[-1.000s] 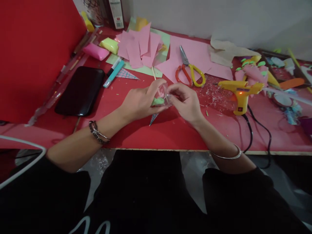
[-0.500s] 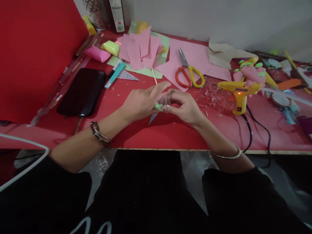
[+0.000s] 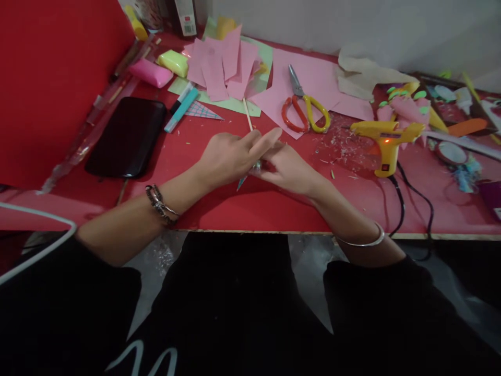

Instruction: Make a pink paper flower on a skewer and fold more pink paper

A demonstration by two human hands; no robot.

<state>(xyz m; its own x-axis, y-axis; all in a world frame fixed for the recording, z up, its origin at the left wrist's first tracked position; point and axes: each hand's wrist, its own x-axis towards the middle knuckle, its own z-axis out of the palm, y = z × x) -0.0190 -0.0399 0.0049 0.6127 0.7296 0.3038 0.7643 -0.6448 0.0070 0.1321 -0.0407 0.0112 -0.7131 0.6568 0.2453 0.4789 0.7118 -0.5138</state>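
Note:
Over the red table my hands meet around a small light-green piece in clear plastic, mostly covered by fingers. My left hand is closed on it from the left, with its index finger stretched across the fingers of my right hand. From the other side my right hand is closed on the same piece, its fingertips hidden. Below the hands shows the tip of a blue-checked paper. A thin wooden stick lies just beyond my left hand.
Scissors with red and yellow handles lie on pink paper. At right stands a yellow glue gun, its light lit and cord trailing off the table edge. A black case, markers and pink and yellow packets are at left.
My right hand has moved left, and its fingers are now under my left index finger. The plastic and green piece are more hidden. The whole view has shifted slightly.

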